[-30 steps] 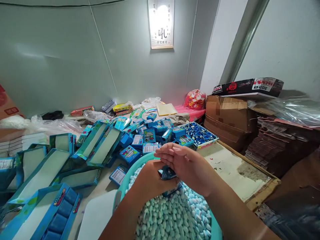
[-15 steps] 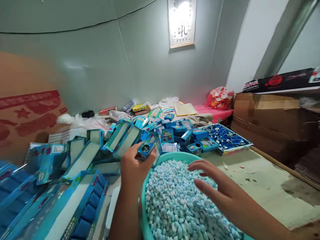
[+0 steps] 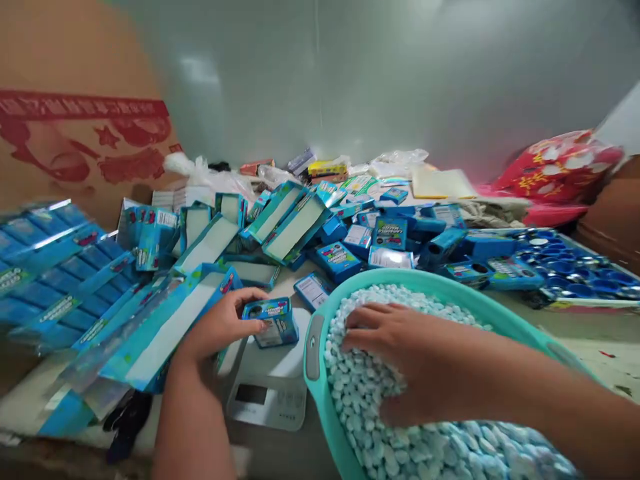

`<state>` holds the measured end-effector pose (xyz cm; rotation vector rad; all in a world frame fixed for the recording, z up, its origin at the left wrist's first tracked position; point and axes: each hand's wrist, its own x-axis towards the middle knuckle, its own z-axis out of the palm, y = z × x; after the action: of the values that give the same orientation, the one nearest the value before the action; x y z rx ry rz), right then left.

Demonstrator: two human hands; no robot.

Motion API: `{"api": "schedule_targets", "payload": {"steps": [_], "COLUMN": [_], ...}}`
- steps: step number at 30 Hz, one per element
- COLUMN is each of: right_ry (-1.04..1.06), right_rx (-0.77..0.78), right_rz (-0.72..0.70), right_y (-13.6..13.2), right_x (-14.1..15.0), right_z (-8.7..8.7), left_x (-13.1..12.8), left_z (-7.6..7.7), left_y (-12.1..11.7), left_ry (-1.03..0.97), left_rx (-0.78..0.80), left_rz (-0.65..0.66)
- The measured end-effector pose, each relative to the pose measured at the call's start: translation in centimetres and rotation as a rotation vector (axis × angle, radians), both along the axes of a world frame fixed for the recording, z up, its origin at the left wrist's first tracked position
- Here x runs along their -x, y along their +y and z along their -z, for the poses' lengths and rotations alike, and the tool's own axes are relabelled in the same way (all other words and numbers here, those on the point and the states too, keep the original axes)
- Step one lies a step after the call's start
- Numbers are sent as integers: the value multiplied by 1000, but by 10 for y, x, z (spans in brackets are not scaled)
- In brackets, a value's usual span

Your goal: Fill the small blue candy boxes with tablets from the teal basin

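Note:
My left hand (image 3: 227, 323) has its thumb and fingers around a small blue candy box (image 3: 274, 323) with a round hole at its top left. The box is at the plate of a white digital kitchen scale (image 3: 270, 400); whether its full base rests there I cannot tell. My right hand (image 3: 385, 353) is over the pale blue and white candies (image 3: 360, 427) in a turquoise tub (image 3: 314, 383). Its fingers touch the candies, and the thumb is spread apart from them. The scale's dark display shows no readable number.
Blue display cartons (image 3: 175, 327) lie heaped at the left. Several small blue boxes (image 3: 337, 260) are piled behind the tub. A tray of round blue pieces (image 3: 575, 267) stands at the right. A brown carton (image 3: 85, 147), plastic bags (image 3: 220, 180) and a red bag (image 3: 555, 173) are farther back.
The view has turned left and down. My left hand has brought the blue box down from beside the tub to the scale. My right hand has lowered onto the candies.

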<state>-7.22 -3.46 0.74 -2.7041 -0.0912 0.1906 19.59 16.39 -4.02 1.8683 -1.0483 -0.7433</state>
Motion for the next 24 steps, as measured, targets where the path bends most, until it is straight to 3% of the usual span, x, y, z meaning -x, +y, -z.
{"api": "schedule_targets", "payload": {"steps": [5,8,16,19,22,24], "right_ry": [-3,-49,-91,-168,-322,-408], "right_rx": [-32,-45,-89,-116,-228,-365], "right_rz": [5,33,40,147,267,288], "right_y": [-10,-13,-27,-23,-13,-6], "right_x": [4,6,1,-1,-3,-4], "right_z": [8,13,19,18,17,15], "left_x": [6,12,20,38,71,96], "left_z": [-8,-12,-5,-12,-31,-46], "left_y": [5,4,-6,-14,-21,-24], "left_ry": [115,75,-181,-308,-473,-499], "left_rx": [134,214,-133,25,249,342], "left_rz": [113,36,-48,-214,-415,-402]}}
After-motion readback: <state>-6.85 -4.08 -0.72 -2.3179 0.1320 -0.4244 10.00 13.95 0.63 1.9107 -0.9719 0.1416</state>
